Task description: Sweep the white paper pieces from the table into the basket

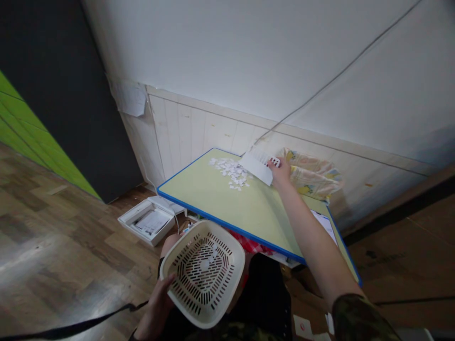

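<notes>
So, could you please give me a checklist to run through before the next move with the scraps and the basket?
1. Right hand grip on the white card: ok, held at one end.
2. Card beside the paper scraps: ok, just right of the pile.
3. Left hand holding the basket: ok, by its rim.
4. Basket near the table edge: ok, below the near edge.
5. Slots narrower than scraps: cannot tell.

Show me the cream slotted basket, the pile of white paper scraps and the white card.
cream slotted plastic basket [192, 284]: head view, bare slotted bottom.
pile of small white paper scraps [231, 173]: head view, middle of pile.
flat white card [256, 169]: head view, its face.
</notes>
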Tool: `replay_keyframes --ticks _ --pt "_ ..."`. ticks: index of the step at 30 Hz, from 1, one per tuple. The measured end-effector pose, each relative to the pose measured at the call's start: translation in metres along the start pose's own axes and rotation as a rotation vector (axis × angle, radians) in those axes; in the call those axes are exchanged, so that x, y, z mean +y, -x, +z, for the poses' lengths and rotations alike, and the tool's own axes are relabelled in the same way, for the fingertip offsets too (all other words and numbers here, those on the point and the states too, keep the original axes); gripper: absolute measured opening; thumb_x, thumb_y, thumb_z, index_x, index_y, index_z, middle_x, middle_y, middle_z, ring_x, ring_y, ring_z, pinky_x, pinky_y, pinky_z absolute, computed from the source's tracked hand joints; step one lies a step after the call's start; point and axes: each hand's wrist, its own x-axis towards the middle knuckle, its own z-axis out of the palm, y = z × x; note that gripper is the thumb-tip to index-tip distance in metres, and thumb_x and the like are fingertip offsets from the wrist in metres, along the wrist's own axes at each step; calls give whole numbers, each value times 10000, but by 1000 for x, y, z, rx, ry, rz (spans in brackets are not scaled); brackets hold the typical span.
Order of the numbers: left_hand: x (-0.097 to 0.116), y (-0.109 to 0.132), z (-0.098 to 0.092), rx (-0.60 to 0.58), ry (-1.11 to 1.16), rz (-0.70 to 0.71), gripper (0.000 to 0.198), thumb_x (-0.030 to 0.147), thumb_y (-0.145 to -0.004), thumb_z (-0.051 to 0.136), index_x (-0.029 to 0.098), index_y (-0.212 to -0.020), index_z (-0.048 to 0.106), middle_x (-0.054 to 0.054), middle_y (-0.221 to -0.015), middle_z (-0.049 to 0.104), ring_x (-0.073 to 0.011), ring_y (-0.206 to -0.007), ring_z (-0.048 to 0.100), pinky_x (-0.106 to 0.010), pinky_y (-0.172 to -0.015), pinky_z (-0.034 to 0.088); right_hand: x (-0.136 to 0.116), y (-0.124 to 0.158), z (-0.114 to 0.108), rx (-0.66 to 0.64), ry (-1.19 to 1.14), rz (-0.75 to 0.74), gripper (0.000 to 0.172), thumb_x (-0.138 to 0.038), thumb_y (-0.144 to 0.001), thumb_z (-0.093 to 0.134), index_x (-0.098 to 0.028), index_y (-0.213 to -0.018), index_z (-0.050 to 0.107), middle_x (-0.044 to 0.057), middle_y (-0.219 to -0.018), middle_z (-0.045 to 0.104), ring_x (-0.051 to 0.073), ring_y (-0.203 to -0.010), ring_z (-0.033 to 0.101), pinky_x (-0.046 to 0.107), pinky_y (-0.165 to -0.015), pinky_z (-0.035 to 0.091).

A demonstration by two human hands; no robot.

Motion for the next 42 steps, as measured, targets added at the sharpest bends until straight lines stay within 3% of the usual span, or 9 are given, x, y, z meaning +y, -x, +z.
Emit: replay_keyframes --ticks 3,9,15,24,30,36,42 --pt "-2 -10 0 3 18 -21 787 390 -676 877 187 -1409 672 -130 -1207 808 -469 -1376 560 -558 -1135 492 -6 -15 28 163 77 143 466 -385 -917 512 -141 -1296 631 153 -1233 735 275 -1126 667 336 -927 507" --pt "5 -22 -4 66 54 -21 832 388 -670 868 190 -1447 644 -122 -1236 799 -471 -1346 585 -563 -1126 502 11 -30 52 118 86 126 421 -369 -948 464 -184 -1285 634 141 -1267 722 275 -1166 651 330 -976 469" --pt "15 -38 0 202 100 33 810 385 -640 860 205 -1408 674 -92 -1133 832 -482 -1312 611 -582 -1100 527 37 -52 59 72 29 108 373 -412 -921 520 -201 -1204 639 114 -1194 745 268 -1080 671 330 -888 508" --pt "20 -43 23 274 54 45 650 351 -672 804 187 -1298 744 -108 -1105 836 -475 -1240 668 -585 -1061 553 58 -72 68 -91 -389 20 434 -544 -741 725 -209 -1006 653 57 -988 757 227 -924 675 311 -784 533" --pt "14 -46 19 298 106 -9 699 322 -718 780 131 -1382 675 -124 -1090 837 -448 -1228 683 -561 -1048 567 48 -66 65 -209 -526 -12 430 -523 -680 805 -213 -945 667 37 -927 752 213 -864 676 307 -758 536" --pt "11 -51 12 216 82 18 755 396 -651 864 177 -1357 713 -120 -1174 816 -480 -1261 650 -563 -1045 570 33 -59 64 -281 -603 12 525 -571 -627 864 -228 -966 657 28 -936 757 219 -890 699 316 -784 561" --pt "11 -48 14 206 43 44 858 431 -633 890 167 -1419 667 -111 -1088 837 -471 -1248 660 -541 -1029 583 27 -54 65 -436 -619 8 583 -606 -598 896 -216 -978 688 46 -959 769 228 -882 703 320 -732 565"
